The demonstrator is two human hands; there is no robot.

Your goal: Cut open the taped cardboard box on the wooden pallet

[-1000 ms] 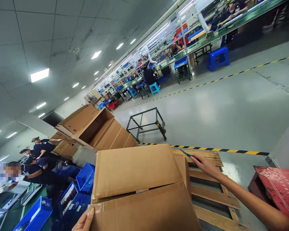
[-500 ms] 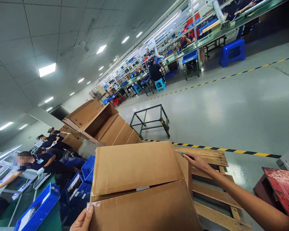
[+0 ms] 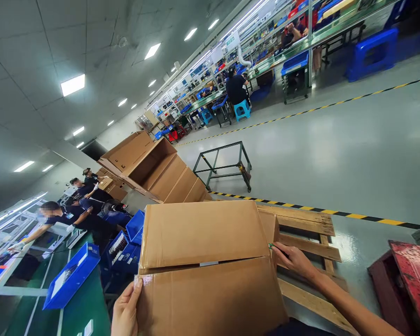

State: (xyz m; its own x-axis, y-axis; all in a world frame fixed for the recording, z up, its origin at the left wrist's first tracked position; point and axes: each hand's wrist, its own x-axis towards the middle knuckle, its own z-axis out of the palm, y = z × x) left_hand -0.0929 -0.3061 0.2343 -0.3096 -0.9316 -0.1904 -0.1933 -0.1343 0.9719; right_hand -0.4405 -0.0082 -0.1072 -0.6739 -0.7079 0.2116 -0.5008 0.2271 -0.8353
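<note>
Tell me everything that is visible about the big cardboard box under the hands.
The cardboard box is plain brown corrugated board. Its two top flaps are closed, with a narrow seam between them and tape remnants. It sits on a wooden pallet. The left hand grips its near left corner; the right hand, holding a thin green tool, touches its right edge.

The right hand (image 3: 294, 261) is drawn back from the far corner of the cardboard box (image 3: 203, 233) to the right end of the seam between the flaps, where the green-handled tool (image 3: 271, 246) is now held against the box's edge. The left hand (image 3: 126, 310) is shown further up the near left corner, thumb laid on the flap. The view is tipped lower.
</note>
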